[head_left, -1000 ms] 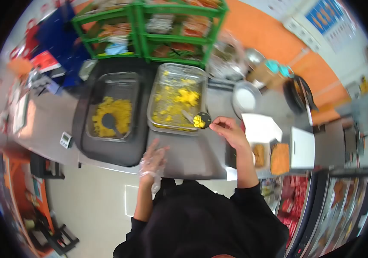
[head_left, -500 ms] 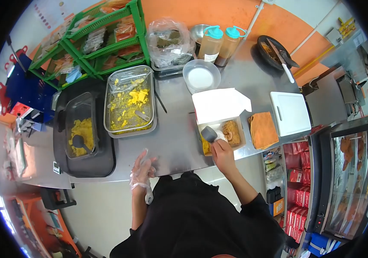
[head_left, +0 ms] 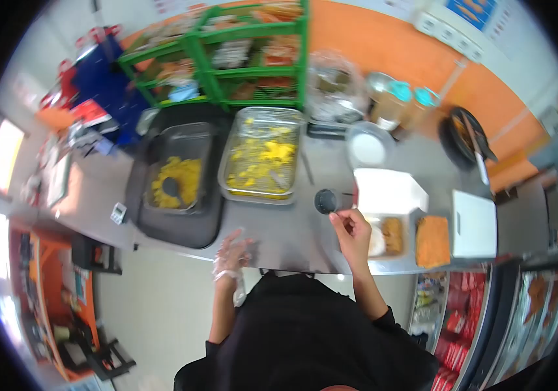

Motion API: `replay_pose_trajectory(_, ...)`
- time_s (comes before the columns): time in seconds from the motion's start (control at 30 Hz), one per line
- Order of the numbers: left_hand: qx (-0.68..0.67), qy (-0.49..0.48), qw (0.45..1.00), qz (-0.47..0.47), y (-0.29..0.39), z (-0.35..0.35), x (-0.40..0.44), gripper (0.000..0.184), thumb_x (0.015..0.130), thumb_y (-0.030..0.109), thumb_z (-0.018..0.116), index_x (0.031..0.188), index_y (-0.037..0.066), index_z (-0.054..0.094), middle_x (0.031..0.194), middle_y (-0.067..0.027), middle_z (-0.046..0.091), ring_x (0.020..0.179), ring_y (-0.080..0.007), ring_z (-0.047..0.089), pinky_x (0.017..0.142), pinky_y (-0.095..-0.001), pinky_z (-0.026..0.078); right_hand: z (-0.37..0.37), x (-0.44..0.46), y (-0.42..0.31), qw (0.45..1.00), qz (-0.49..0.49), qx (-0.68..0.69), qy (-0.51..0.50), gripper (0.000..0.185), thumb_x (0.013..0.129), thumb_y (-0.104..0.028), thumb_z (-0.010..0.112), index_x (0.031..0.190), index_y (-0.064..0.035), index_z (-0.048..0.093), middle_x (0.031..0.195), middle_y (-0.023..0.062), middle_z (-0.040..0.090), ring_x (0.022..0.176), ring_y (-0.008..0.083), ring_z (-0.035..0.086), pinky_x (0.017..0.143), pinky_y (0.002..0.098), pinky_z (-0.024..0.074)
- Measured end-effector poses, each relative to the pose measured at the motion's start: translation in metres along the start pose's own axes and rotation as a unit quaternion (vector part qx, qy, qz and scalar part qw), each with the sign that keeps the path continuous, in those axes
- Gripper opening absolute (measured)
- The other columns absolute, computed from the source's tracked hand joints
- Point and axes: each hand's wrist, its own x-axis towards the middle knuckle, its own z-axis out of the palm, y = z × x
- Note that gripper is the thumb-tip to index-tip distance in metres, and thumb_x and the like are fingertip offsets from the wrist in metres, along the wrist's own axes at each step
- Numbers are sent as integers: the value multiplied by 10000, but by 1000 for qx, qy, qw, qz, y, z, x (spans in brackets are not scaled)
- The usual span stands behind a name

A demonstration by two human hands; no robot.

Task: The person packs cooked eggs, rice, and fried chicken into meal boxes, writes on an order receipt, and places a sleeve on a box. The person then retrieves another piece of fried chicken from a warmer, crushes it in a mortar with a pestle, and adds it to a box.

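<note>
Some yellow food (head_left: 279,152) in mesh tray (head_left: 267,115)

Single head-worn camera, looking forward and steeply down from above the wearer's dark-clothed torso (head_left: 305,326), which fills bottom centre. Left hand (head_left: 232,256) and right hand (head_left: 353,232) sit mid-view, fairly near. Desk (head_left: 269,229) spans the middle, seen from above; orange wall (head_left: 364,39) rises beyond, up top, farther off. Floor (head_left: 158,300) shows below desk edge. Very wide field: lines bow, corners black.
</note>
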Motion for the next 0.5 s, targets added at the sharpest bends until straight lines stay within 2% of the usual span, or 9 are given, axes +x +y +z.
replay_pose_trajectory(0.1,21,-25,999,13,5,-12,1,475,874,279,649,1294,106,513,1030,-46,692,636,-60,521,560,-208,441,74,31,3,994,-45,-64,-73,169,813,-152,741,795,-28,627,647,-1,554,532,37,442,492,201,334)
replay_pose_trajectory(0.17,7,-18,1000,0,7,-19,-1,482,876,301,649,1293,100,515,1034,-58,691,645,-63,525,569,-209,441,110,46,22,994,-63,-37,-78,181,817,-186,729,815,-25,646,653,34,572,517,92,464,498,251,371)
replay_pose_trajectory(0.23,17,-7,1000,-8,11,-34,-7,478,876,307,650,1282,90,522,1036,-64,690,651,-64,524,571,-211,439,126,56,33,985,-96,-140,-36,204,845,-219,694,831,-21,647,676,46,582,517,141,496,518,296,416)
replay_pose_trajectory(0.33,22,5,999,-26,10,-63,-13,468,880,315,646,1262,69,535,1043,-76,688,663,-64,520,572,-215,433,119,41,60,972,-30,-232,21,383,913,-235,593,1230,-42,499,793,112,620,655,197,611,600,330,500)
replay_pose_trajectory(0.37,20,13,999,-38,9,-74,-16,463,884,318,642,1252,57,541,1047,-81,687,668,-64,518,570,-216,429,122,30,63,973,-34,-229,14,383,913,-235,593,1230,-42,499,793,112,620,655,197,611,600,330,500)
replay_pose_trajectory(0.4,31,33,998,-42,12,-80,-19,458,888,330,630,1237,44,551,1055,-74,686,671,-62,513,567,-217,423,124,20,63,985,159,-67,-5,470,929,-234,572,1315,-54,373,868,146,615,646,210,617,620,339,532)
replay_pose_trajectory(0.43,30,34,998,-41,11,-88,-20,458,888,330,630,1237,44,551,1055,-74,686,671,-62,513,567,-217,423,127,15,63,934,344,98,-21,572,946,-233,551,1401,-67,247,942,181,611,636,222,622,640,348,563)
replay_pose_trajectory(0.47,35,45,997,-43,10,-95,-20,471,885,350,626,1232,39,554,1056,-67,687,671,-63,513,569,-215,422,134,13,63,934,344,97,-18,572,946,-233,551,1401,-67,247,942,181,611,636,222,622,640,348,563)
replay_pose_trajectory(0.5,42,51,997,-45,10,-101,-18,485,882,369,621,1227,35,557,1057,-61,688,671,-65,513,571,-213,421,142,12,65,920,342,193,-3,563,958,-192,517,1404,-62,198,954,200,598,663,249,639,678,403,580)
